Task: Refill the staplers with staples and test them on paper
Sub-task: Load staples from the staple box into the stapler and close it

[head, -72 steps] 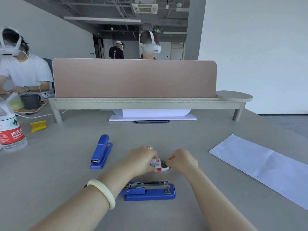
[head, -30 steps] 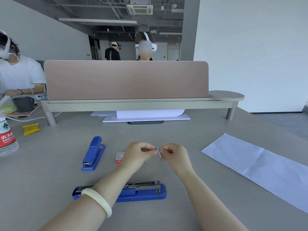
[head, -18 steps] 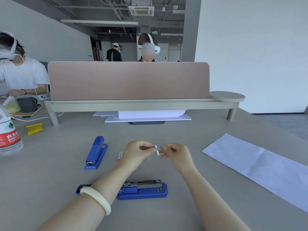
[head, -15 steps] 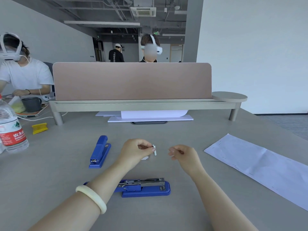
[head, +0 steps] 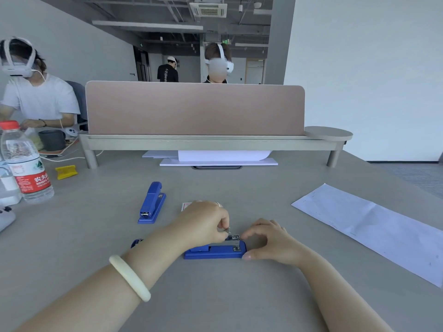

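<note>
An opened stapler (head: 215,251) lay on the table (head: 239,188) between the left hand (head: 203,224), pinching staples (head: 229,230) just above its magazine, and the right hand (head: 271,240) gripping its right end, with a second stapler (head: 152,203) and staple box (head: 186,206) behind, a paper sheet (head: 369,226) at right.

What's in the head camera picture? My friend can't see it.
The left hand pinches staples over the open stapler, whose end the right hand holds. A second stapler lies farther back on the table, and paper lies to the right.
</note>
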Action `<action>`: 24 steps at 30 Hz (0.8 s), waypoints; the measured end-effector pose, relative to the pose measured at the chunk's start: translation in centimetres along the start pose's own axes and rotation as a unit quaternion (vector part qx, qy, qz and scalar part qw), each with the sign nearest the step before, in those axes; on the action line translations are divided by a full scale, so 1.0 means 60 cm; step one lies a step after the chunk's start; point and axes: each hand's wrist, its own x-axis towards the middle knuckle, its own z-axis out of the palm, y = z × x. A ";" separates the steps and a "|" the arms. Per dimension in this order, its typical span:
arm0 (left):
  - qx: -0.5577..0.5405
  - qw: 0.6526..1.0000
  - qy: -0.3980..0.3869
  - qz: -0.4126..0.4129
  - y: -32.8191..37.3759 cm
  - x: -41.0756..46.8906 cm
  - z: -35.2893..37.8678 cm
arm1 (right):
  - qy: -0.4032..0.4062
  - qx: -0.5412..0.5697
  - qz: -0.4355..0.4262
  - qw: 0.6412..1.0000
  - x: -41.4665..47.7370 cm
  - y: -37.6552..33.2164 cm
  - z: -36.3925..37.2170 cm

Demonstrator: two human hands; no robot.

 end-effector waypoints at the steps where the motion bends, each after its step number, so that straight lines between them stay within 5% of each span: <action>1: 0.014 1.000 -0.007 0.007 0.003 0.003 0.002 | 0.012 -0.006 -0.007 1.000 0.001 -0.002 0.003; 24: 0.083 0.990 -0.109 0.011 0.028 0.033 0.000 | 0.032 0.008 -0.029 0.999 0.002 -0.001 0.006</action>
